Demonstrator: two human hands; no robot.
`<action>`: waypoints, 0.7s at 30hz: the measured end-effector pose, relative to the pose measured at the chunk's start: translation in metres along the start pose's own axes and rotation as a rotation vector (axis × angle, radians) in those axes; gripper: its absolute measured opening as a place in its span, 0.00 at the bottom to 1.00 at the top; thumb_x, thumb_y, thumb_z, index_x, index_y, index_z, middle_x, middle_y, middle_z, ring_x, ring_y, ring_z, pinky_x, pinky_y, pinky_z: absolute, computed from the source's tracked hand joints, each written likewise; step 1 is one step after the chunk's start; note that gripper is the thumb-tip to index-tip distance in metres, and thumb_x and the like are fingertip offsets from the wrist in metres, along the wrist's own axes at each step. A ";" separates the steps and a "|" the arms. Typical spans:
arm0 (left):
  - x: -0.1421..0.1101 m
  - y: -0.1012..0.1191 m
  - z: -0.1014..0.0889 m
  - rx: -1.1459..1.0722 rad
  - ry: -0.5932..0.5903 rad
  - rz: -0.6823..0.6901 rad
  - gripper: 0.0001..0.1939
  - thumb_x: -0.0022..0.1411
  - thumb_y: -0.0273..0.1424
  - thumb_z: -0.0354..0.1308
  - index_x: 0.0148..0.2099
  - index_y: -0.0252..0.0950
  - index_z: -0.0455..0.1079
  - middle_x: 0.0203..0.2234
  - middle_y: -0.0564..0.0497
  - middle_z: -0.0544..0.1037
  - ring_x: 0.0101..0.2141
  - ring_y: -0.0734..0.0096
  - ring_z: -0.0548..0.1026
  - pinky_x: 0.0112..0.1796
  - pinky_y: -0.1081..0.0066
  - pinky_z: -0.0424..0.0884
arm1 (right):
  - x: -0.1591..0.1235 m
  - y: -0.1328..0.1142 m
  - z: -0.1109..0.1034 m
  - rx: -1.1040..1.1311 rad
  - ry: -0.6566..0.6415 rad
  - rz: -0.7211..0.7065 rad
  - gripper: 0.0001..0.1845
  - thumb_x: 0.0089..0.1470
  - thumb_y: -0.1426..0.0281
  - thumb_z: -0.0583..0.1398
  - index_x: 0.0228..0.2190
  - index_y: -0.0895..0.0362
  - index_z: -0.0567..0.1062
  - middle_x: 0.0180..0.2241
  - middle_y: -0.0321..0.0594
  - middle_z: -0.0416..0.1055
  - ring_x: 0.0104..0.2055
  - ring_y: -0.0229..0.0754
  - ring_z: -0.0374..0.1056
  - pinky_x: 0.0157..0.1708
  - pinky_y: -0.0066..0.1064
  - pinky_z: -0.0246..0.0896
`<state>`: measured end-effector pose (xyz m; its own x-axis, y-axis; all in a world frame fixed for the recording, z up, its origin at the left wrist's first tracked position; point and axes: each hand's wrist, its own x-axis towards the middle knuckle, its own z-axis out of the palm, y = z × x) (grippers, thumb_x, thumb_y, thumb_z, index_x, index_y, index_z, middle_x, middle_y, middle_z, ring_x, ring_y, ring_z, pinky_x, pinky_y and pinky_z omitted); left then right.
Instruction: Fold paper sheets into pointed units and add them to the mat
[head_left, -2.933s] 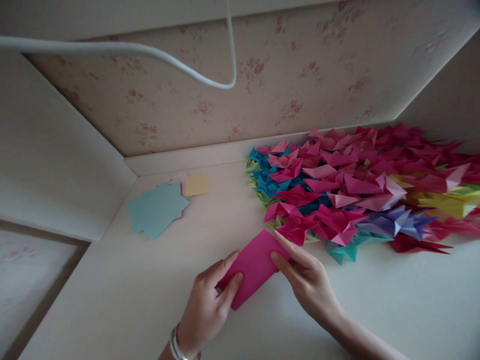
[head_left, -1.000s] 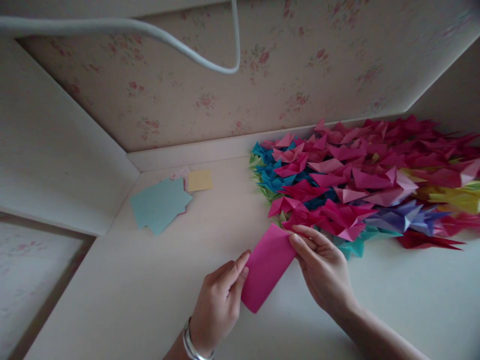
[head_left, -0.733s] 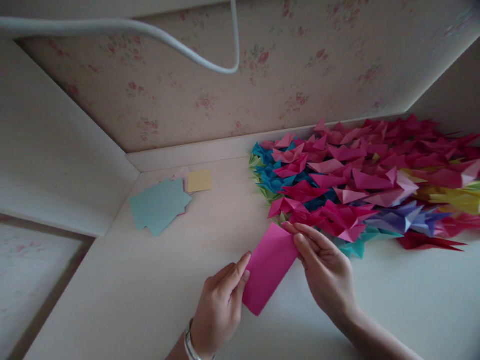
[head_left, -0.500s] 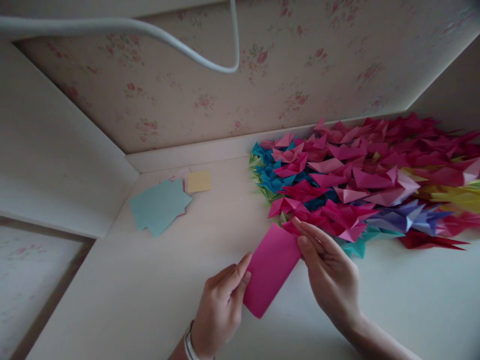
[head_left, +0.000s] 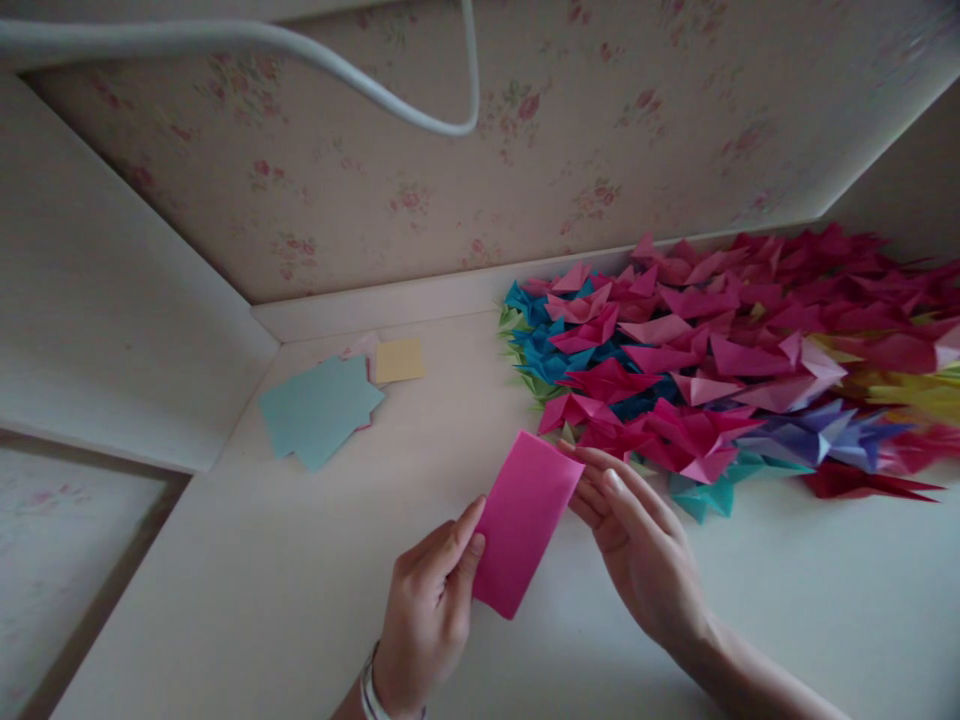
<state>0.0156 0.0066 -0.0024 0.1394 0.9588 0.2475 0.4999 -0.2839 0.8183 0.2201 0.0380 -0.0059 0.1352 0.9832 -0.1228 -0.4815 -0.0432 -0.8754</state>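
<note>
A bright pink sheet of origami paper (head_left: 525,525), in a folded oblong shape, is held tilted above the white desk. My left hand (head_left: 435,600) pinches its lower left edge between thumb and fingers. At the paper's right edge is my right hand (head_left: 637,545), its fingers stretched out and its thumb lifted off the sheet. Some right fingertips lie close to or behind the upper right corner; whether they touch it I cannot tell. Just beyond lies a large heap of folded paper cranes (head_left: 705,360), mostly pink, with blue, green, purple, yellow and red ones.
Light blue paper sheets (head_left: 319,410) lie in a loose stack at the left of the desk (head_left: 285,570), beside a small yellow paper square (head_left: 400,360). A white cable (head_left: 337,65) hangs across the top, before a floral wall (head_left: 420,190). A white panel (head_left: 112,290) stands at left.
My right thumb and fingers have loosened from the paper's right edge and opened out. The paper has turned slightly more upright and shifted a little left with my left hand.
</note>
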 end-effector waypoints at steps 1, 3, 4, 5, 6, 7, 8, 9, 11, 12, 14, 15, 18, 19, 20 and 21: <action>0.000 0.000 0.000 -0.004 -0.008 0.000 0.19 0.70 0.27 0.52 0.60 0.38 0.71 0.32 0.47 0.81 0.33 0.68 0.79 0.36 0.75 0.76 | -0.001 0.000 0.001 -0.006 -0.043 0.053 0.13 0.59 0.59 0.64 0.42 0.51 0.80 0.44 0.44 0.81 0.45 0.49 0.77 0.46 0.40 0.73; 0.001 0.001 0.000 -0.009 -0.024 0.002 0.19 0.70 0.27 0.51 0.60 0.38 0.71 0.30 0.49 0.80 0.29 0.70 0.78 0.35 0.75 0.76 | -0.004 0.000 0.002 -0.027 -0.099 0.126 0.13 0.58 0.59 0.64 0.40 0.54 0.81 0.39 0.44 0.82 0.39 0.49 0.78 0.41 0.39 0.74; 0.001 0.002 0.000 -0.009 -0.029 0.006 0.19 0.70 0.26 0.51 0.60 0.38 0.71 0.28 0.49 0.80 0.28 0.71 0.77 0.34 0.75 0.75 | -0.004 -0.001 0.002 -0.041 -0.100 0.141 0.13 0.58 0.59 0.64 0.39 0.55 0.82 0.37 0.44 0.82 0.37 0.48 0.78 0.39 0.39 0.74; 0.001 0.002 0.001 -0.006 -0.031 0.015 0.19 0.70 0.26 0.52 0.60 0.37 0.71 0.27 0.49 0.79 0.27 0.71 0.77 0.34 0.75 0.75 | -0.005 -0.001 0.002 -0.054 -0.087 0.143 0.13 0.58 0.59 0.65 0.37 0.55 0.82 0.35 0.43 0.82 0.35 0.47 0.77 0.38 0.38 0.74; 0.001 0.002 0.002 -0.003 -0.031 0.030 0.19 0.70 0.26 0.52 0.61 0.37 0.70 0.26 0.50 0.78 0.27 0.71 0.76 0.33 0.75 0.75 | -0.004 -0.002 0.001 -0.063 -0.067 0.136 0.13 0.57 0.59 0.65 0.36 0.56 0.83 0.33 0.42 0.81 0.34 0.47 0.77 0.37 0.37 0.74; 0.001 0.002 0.003 -0.003 -0.031 0.046 0.19 0.70 0.25 0.52 0.61 0.37 0.70 0.26 0.50 0.78 0.27 0.71 0.76 0.33 0.75 0.74 | -0.004 -0.003 0.000 -0.066 -0.048 0.126 0.12 0.58 0.60 0.65 0.35 0.56 0.83 0.31 0.41 0.81 0.32 0.46 0.76 0.36 0.37 0.74; 0.000 0.001 0.003 -0.005 -0.031 0.061 0.20 0.70 0.24 0.52 0.61 0.37 0.70 0.26 0.50 0.77 0.28 0.71 0.76 0.32 0.75 0.74 | -0.003 -0.003 -0.001 -0.067 -0.032 0.111 0.12 0.58 0.60 0.64 0.34 0.55 0.83 0.30 0.40 0.81 0.31 0.46 0.76 0.35 0.36 0.74; 0.000 0.001 0.004 -0.008 -0.033 0.071 0.20 0.70 0.24 0.51 0.61 0.37 0.69 0.26 0.50 0.77 0.28 0.71 0.76 0.32 0.75 0.74 | -0.003 -0.004 -0.003 -0.067 -0.020 0.095 0.12 0.59 0.60 0.64 0.34 0.55 0.83 0.30 0.40 0.81 0.30 0.45 0.76 0.33 0.36 0.74; 0.000 0.000 0.006 -0.016 -0.041 0.084 0.21 0.69 0.22 0.51 0.62 0.38 0.68 0.27 0.50 0.77 0.29 0.71 0.76 0.32 0.75 0.73 | -0.001 -0.004 -0.005 -0.082 -0.004 0.063 0.11 0.60 0.61 0.63 0.35 0.54 0.83 0.29 0.39 0.80 0.30 0.45 0.75 0.32 0.34 0.73; -0.001 0.000 0.006 -0.020 -0.043 0.087 0.21 0.69 0.22 0.51 0.62 0.38 0.68 0.28 0.50 0.77 0.29 0.71 0.76 0.32 0.75 0.73 | -0.001 -0.003 -0.007 -0.097 0.002 0.052 0.11 0.60 0.61 0.63 0.35 0.54 0.83 0.29 0.39 0.80 0.30 0.44 0.75 0.32 0.34 0.73; -0.001 -0.001 0.007 -0.027 -0.044 0.097 0.22 0.69 0.21 0.51 0.63 0.38 0.67 0.28 0.50 0.77 0.29 0.71 0.76 0.32 0.75 0.72 | 0.000 -0.003 -0.008 -0.116 0.006 0.048 0.11 0.60 0.62 0.63 0.35 0.54 0.83 0.29 0.39 0.80 0.30 0.44 0.75 0.32 0.33 0.73; -0.001 -0.001 0.007 -0.028 -0.044 0.098 0.23 0.69 0.21 0.51 0.63 0.38 0.66 0.29 0.50 0.77 0.28 0.71 0.75 0.32 0.75 0.72 | 0.000 -0.002 -0.008 -0.110 0.007 0.053 0.11 0.60 0.61 0.63 0.35 0.54 0.83 0.30 0.39 0.80 0.30 0.44 0.75 0.32 0.33 0.72; -0.002 -0.001 0.008 -0.033 -0.043 0.095 0.24 0.69 0.20 0.51 0.64 0.40 0.65 0.30 0.50 0.77 0.28 0.73 0.75 0.31 0.76 0.72 | -0.001 -0.002 -0.007 -0.060 -0.012 0.097 0.12 0.58 0.59 0.65 0.38 0.54 0.82 0.31 0.39 0.80 0.31 0.43 0.75 0.33 0.32 0.72; -0.002 -0.002 0.008 -0.037 -0.040 0.098 0.24 0.69 0.19 0.51 0.64 0.41 0.65 0.30 0.50 0.77 0.28 0.73 0.74 0.31 0.76 0.71 | -0.003 -0.002 -0.005 -0.047 -0.033 0.113 0.13 0.56 0.59 0.66 0.38 0.53 0.82 0.31 0.39 0.80 0.32 0.43 0.75 0.33 0.31 0.71; -0.003 -0.002 0.008 -0.040 -0.035 0.104 0.25 0.68 0.19 0.51 0.64 0.41 0.65 0.30 0.50 0.77 0.27 0.74 0.74 0.30 0.76 0.71 | -0.004 -0.002 -0.004 -0.043 -0.062 0.129 0.13 0.55 0.59 0.67 0.39 0.53 0.81 0.31 0.39 0.80 0.32 0.43 0.75 0.34 0.30 0.71; -0.003 -0.002 0.008 -0.040 -0.031 0.116 0.25 0.68 0.19 0.51 0.64 0.41 0.65 0.30 0.50 0.77 0.27 0.74 0.74 0.30 0.77 0.71 | -0.006 -0.002 -0.002 -0.050 -0.103 0.153 0.13 0.53 0.60 0.69 0.38 0.54 0.81 0.32 0.39 0.80 0.33 0.43 0.74 0.34 0.30 0.70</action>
<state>0.0211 0.0042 -0.0088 0.2208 0.9192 0.3262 0.4441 -0.3925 0.8054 0.2216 0.0316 -0.0040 -0.0268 0.9772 -0.2105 -0.4460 -0.2001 -0.8724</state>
